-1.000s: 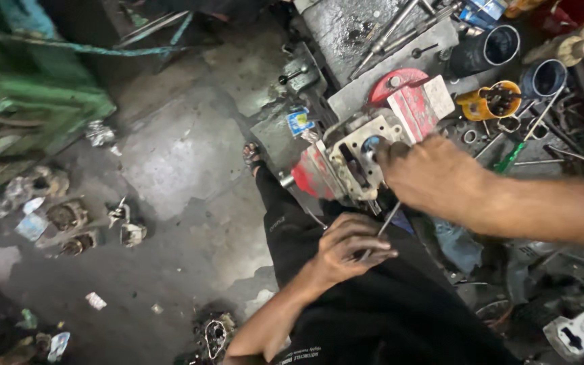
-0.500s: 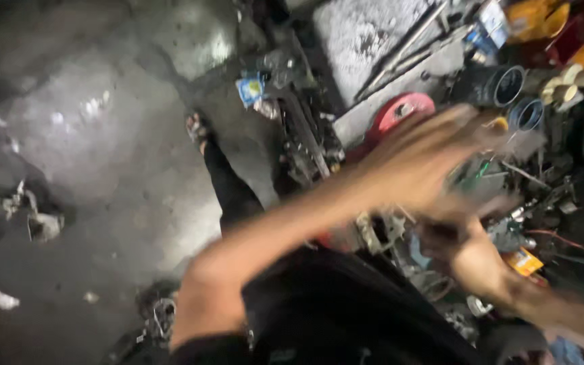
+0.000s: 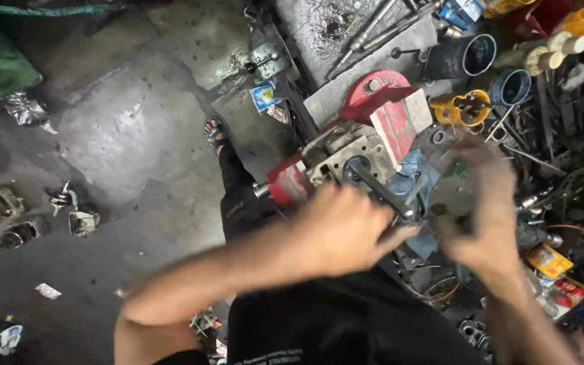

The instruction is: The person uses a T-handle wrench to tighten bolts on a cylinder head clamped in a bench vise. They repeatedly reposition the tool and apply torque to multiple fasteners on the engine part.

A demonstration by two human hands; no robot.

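We have a grey metal engine block (image 3: pixel 346 157) clamped in a red vise (image 3: pixel 380 111) at the bench edge, with a dark rod (image 3: pixel 381 191) slanting out of its round bore, so the piece is mounted but still being worked. Our left hand (image 3: pixel 343 230) is closed on the rod's lower end. Our right hand (image 3: pixel 484 213), blurred, hovers just beside it over blue cloth (image 3: pixel 417 177); whether it grips anything we cannot tell.

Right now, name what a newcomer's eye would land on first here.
At centre, a grey metal engine block sits clamped in a red vise. The blurred left hand grips a dark bar that enters the block, while the right hand hovers beside it. Tools and cans crowd the cluttered bench at right.
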